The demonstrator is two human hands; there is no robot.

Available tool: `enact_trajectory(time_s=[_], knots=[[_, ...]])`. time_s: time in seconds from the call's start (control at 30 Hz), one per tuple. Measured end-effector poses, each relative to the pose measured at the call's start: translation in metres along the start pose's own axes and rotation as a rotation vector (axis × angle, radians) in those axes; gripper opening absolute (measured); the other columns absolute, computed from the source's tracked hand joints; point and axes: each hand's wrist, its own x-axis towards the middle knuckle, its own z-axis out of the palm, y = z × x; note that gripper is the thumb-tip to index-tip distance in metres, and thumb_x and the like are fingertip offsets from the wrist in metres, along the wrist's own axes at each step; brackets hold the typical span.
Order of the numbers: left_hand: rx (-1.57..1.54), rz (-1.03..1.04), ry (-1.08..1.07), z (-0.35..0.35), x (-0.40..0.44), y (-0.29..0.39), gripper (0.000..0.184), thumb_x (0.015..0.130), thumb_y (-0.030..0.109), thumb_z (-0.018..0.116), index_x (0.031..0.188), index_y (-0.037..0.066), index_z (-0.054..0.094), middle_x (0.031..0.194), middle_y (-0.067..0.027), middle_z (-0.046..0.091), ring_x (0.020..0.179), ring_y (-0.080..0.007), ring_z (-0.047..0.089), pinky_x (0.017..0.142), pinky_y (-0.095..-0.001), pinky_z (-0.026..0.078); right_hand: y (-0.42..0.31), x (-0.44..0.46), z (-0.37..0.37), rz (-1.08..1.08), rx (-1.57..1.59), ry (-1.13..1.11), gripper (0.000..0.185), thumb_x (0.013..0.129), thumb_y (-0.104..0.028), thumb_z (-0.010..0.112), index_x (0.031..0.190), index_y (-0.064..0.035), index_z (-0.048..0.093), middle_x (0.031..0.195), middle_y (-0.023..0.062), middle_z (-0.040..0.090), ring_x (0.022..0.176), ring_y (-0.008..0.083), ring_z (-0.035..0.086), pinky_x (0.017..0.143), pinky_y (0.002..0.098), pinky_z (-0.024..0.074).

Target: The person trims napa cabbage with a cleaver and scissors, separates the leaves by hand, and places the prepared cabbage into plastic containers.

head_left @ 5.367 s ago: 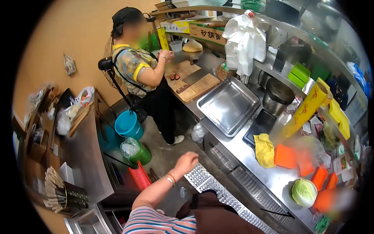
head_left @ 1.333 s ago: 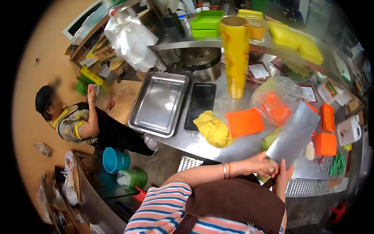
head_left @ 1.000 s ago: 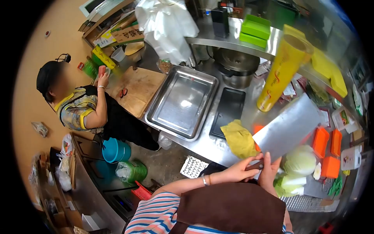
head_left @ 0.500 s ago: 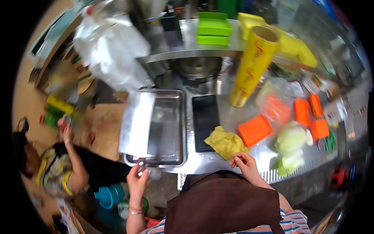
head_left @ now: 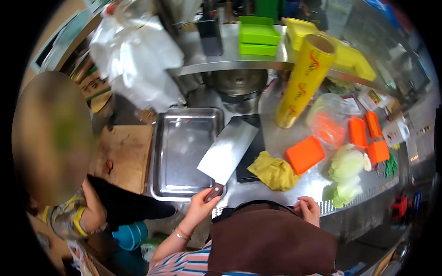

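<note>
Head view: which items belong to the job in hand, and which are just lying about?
In the job:
cleaver, held in the left hand
cabbage, probably

Apparently just lying about:
large metal tray
yellow cloth
orange container
yellow roll
green trays

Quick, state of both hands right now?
Left hand: closed in a grip on the handle of the cleaver.
Right hand: fingers loosely curled, nothing visible in it.

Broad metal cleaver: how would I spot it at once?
Find the wide rectangular steel tray on the steel counter. At its right edge, the left hand holds the cleaver. Its brown handle sets it apart from that tray and the flat black slab.
</note>
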Motion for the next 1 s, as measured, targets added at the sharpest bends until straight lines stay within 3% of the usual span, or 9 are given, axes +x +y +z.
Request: enact_trajectory(time_s=[0.2, 0.5, 0.6, 0.67, 0.8, 0.93, 0.97, 1.0], knots=[[-0.136, 0.052, 0.161, 0.006, 0.001, -0.015, 0.031, 0.086, 0.007, 0.068, 0.115, 0.0, 0.061, 0.07, 0.0035, 0.058, 0.054, -0.0027, 0.048, 0.046, -0.0195, 0.037, 0.029, -0.008, -0.015, 0.019, 0.01, 0.054, 0.013, 0.095, -0.004, 0.051, 0.105, 0.0013, 0.058, 0.082, 0.0078, 0.064, 0.07, 0.0099, 0.058, 0.064, 0.0219, 0.0473], [-0.234, 0.109, 0.336, 0.019, 0.029, -0.033, 0.027, 0.089, 0.009, 0.063, 0.114, 0.0, 0.059, 0.067, 0.0011, 0.056, 0.047, -0.0046, 0.048, 0.043, -0.0209, 0.038, 0.016, 0.008, 0.005, 0.03, -0.089, -0.144, 0.014, 0.095, -0.003, 0.05, 0.106, 0.0019, 0.057, 0.083, 0.0076, 0.064, 0.074, 0.0096, 0.057, 0.068, 0.0224, 0.0473], [-0.229, 0.127, 0.406, 0.025, 0.033, -0.036, 0.025, 0.089, 0.009, 0.062, 0.113, 0.0, 0.059, 0.066, 0.0013, 0.056, 0.047, -0.0047, 0.047, 0.042, -0.021, 0.037, 0.007, 0.024, 0.021, 0.013, -0.085, -0.27, 0.015, 0.094, -0.004, 0.052, 0.108, 0.002, 0.057, 0.085, 0.0082, 0.064, 0.075, 0.0111, 0.058, 0.071, 0.0233, 0.0481], [-0.286, 0.131, 0.409, 0.025, 0.016, -0.043, 0.028, 0.087, 0.009, 0.065, 0.113, 0.0, 0.059, 0.07, 0.0009, 0.058, 0.05, -0.0039, 0.048, 0.044, -0.0203, 0.038, -0.008, 0.041, 0.045, -0.004, -0.136, -0.547, 0.019, 0.094, -0.006, 0.054, 0.111, 0.0026, 0.056, 0.087, 0.0092, 0.065, 0.079, 0.0127, 0.06, 0.072, 0.0251, 0.0496], [-0.094, 0.188, 0.586, 0.023, -0.036, -0.068, 0.036, 0.08, 0.008, 0.072, 0.113, -0.002, 0.06, 0.087, -0.0027, 0.066, 0.074, -0.0058, 0.058, 0.064, -0.0229, 0.049, -0.001, 0.078, 0.121, -0.033, -0.405, -0.967, 0.037, 0.093, -0.021, 0.059, 0.121, 0.0033, 0.052, 0.099, 0.0129, 0.065, 0.085, 0.017, 0.065, 0.074, 0.0283, 0.0526], [-0.089, 0.159, 0.713, 0.025, -0.094, -0.089, 0.038, 0.078, 0.006, 0.073, 0.114, -0.002, 0.061, 0.091, -0.0038, 0.067, 0.078, -0.0068, 0.059, 0.07, -0.0236, 0.049, 0.022, 0.091, 0.204, 0.48, -0.367, -0.956, 0.055, 0.087, -0.031, 0.067, 0.123, 0.0038, 0.044, 0.098, 0.0133, 0.064, 0.084, 0.0231, 0.068, 0.065, 0.0318, 0.0548], [-0.088, 0.162, 0.716, 0.028, -0.11, -0.087, 0.038, 0.078, 0.006, 0.073, 0.114, -0.002, 0.061, 0.091, -0.0038, 0.067, 0.078, -0.0068, 0.059, 0.07, -0.0236, 0.049, 0.031, 0.09, 0.217, 0.477, -0.368, -0.96, 0.055, 0.087, -0.031, 0.067, 0.123, 0.0038, 0.044, 0.098, 0.0133, 0.064, 0.084, 0.0231, 0.068, 0.065, 0.0318, 0.0548], [-0.06, 0.177, 0.774, 0.03, -0.127, -0.082, 0.039, 0.078, 0.005, 0.073, 0.114, -0.002, 0.06, 0.091, -0.0029, 0.067, 0.077, -0.0061, 0.058, 0.07, -0.0229, 0.049, 0.04, 0.089, 0.228, 0.512, -0.299, -0.81, 0.049, 0.086, -0.028, 0.067, 0.118, 0.0037, 0.046, 0.094, 0.0131, 0.062, 0.075, 0.0219, 0.066, 0.059, 0.0316, 0.0532]])
